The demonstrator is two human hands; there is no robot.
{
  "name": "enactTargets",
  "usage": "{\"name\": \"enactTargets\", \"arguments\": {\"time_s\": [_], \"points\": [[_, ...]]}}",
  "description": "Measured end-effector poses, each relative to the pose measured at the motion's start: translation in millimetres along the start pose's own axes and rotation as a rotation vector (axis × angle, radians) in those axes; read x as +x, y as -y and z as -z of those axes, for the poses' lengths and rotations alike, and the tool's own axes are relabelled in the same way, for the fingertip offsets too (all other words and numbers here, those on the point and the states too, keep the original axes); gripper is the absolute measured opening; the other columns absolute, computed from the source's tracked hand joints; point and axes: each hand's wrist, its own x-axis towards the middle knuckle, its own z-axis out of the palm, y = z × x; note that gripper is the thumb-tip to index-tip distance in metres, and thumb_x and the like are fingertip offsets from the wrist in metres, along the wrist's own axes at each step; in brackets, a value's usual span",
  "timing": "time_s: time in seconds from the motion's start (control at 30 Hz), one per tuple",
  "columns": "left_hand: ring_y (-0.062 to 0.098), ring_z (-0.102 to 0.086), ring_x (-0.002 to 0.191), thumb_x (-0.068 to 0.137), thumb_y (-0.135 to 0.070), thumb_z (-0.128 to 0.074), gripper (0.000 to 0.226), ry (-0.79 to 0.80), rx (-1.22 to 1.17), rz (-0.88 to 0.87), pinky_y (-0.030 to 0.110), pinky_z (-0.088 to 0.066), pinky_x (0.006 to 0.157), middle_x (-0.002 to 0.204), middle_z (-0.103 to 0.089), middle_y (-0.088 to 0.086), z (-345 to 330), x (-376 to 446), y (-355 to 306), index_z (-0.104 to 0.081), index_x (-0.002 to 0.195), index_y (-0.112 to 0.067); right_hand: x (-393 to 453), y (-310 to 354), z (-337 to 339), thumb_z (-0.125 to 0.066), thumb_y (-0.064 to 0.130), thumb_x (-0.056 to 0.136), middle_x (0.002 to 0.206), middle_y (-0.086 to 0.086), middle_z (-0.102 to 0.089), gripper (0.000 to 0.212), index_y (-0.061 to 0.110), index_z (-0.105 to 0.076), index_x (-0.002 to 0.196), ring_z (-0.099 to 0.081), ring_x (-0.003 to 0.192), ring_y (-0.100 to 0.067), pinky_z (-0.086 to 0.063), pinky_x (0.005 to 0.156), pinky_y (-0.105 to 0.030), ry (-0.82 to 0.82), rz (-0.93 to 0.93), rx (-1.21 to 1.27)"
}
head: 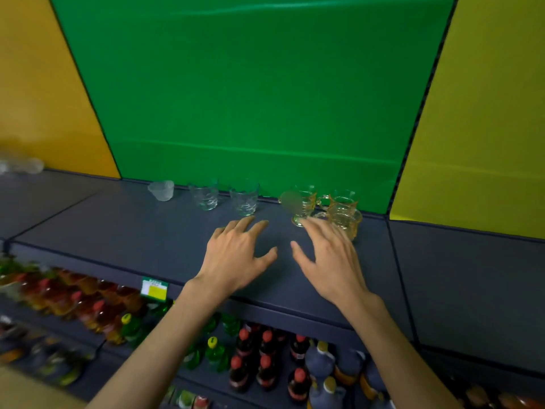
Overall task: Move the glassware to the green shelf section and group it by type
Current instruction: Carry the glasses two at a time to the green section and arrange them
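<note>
On the dark shelf (147, 231) in front of the green back panel (253, 98) stand a small frosted cup (161, 190), two clear tumblers (204, 196) (244, 200), and a cluster of amber handled cups (343, 209), one footed (303, 202). My left hand (236, 258) hovers open over the shelf just below the right tumbler. My right hand (327, 258) is open too, fingers spread, its fingertips close to the footed amber cup and partly covering the nearest amber cup. Neither hand holds anything.
Yellow panels (477, 128) flank the green one. More blurred glassware (22, 166) sits on the shelf at far left. Below the shelf edge with a price tag (154, 289) are rows of bottles with red caps (267, 367), green bottles (213, 349) and dark jugs (321, 376).
</note>
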Motion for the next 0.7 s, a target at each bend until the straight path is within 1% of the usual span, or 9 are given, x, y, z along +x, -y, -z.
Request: {"name": "enactTargets", "arguments": {"time_s": [0.1,0.23,0.3,0.37,0.43,0.53,0.6,0.7], "points": [[0.024,-0.041,0.147,0.085,-0.07,-0.029,0.08,0.006,0.012,0.067,0.041,-0.036,0.115,0.162,-0.042,0.0,4.4,-19.6,23.0,-0.04,0.155,-0.033,1.8,20.4,-17.2,-0.056,0.042,0.099,0.142,-0.004,-0.058,0.052,0.014,-0.055,0.142,-0.053,0.131,-0.025,-0.033,0.116,-0.042,0.05,0.045,0.018],[0.022,-0.04,0.148,0.079,-0.076,-0.013,0.09,0.015,0.04,0.158,0.039,-0.035,0.116,0.163,-0.04,-0.002,9.9,-50.1,58.7,-0.039,0.156,-0.036,3.9,55.3,-39.7,-0.058,0.041,0.099,0.141,-0.005,-0.059,0.05,0.014,-0.056,0.141,-0.054,0.13,-0.024,-0.033,0.116,-0.041,0.09,0.102,0.058],[0.021,-0.04,0.148,0.078,-0.076,-0.012,0.092,0.012,0.053,0.197,0.039,-0.035,0.116,0.163,-0.04,-0.002,12.2,-66.4,78.8,-0.038,0.156,-0.036,6.3,77.8,-50.8,-0.056,0.042,0.099,0.143,-0.004,-0.057,0.051,0.015,-0.055,0.142,-0.052,0.132,-0.023,-0.033,0.116,-0.041,0.123,0.133,0.072],[0.021,-0.04,0.148,0.079,-0.076,-0.013,0.09,0.009,0.07,0.238,0.04,-0.036,0.115,0.163,-0.041,-0.002,15.0,-83.5,101.1,-0.039,0.156,-0.036,9.0,103.9,-62.3,-0.054,0.043,0.1,0.144,-0.004,-0.056,0.052,0.016,-0.054,0.143,-0.051,0.134,-0.023,-0.034,0.115,-0.04,0.162,0.162,0.08],[0.022,-0.044,0.145,0.081,-0.075,-0.018,0.087,-0.007,0.078,0.27,0.04,-0.038,0.113,0.16,-0.045,-0.001,18.9,-100.4,125.0,-0.043,0.154,-0.035,10.9,131.5,-75.2,-0.054,0.044,0.1,0.143,-0.004,-0.056,0.051,0.016,-0.055,0.142,-0.053,0.131,-0.024,-0.038,0.11,-0.04,0.188,0.188,0.094],[0.025,-0.055,0.136,0.087,-0.071,-0.033,0.076,-0.075,0.062,0.285,0.043,-0.045,0.107,0.149,-0.057,0.002,24.7,-127.1,162.9,-0.055,0.146,-0.03,13.5,176.2,-94.3,-0.052,0.046,0.1,0.14,0.0,-0.056,0.049,0.019,-0.054,0.141,-0.054,0.127,-0.023,-0.041,0.103,-0.04,0.229,0.222,0.105],[0.026,-0.058,0.132,0.09,-0.069,-0.039,0.07,-0.104,0.06,0.285,0.044,-0.048,0.104,0.145,-0.06,0.002,27.9,-143.9,191.4,-0.057,0.144,-0.028,15.3,208.5,-106.3,-0.05,0.047,0.101,0.14,0.002,-0.055,0.048,0.021,-0.053,0.141,-0.054,0.126,-0.021,-0.042,0.101,-0.039,0.248,0.236,0.112],[0.027,-0.058,0.132,0.091,-0.07,-0.036,0.072,-0.108,0.056,0.296,0.045,-0.048,0.103,0.145,-0.06,0.003,34.1,-167.7,240.5,-0.057,0.145,-0.027,18.9,261.5,-123.3,-0.049,0.047,0.101,0.139,0.003,-0.054,0.048,0.021,-0.052,0.142,-0.053,0.125,-0.02,-0.041,0.102,-0.039,0.268,0.257,0.12]]}}
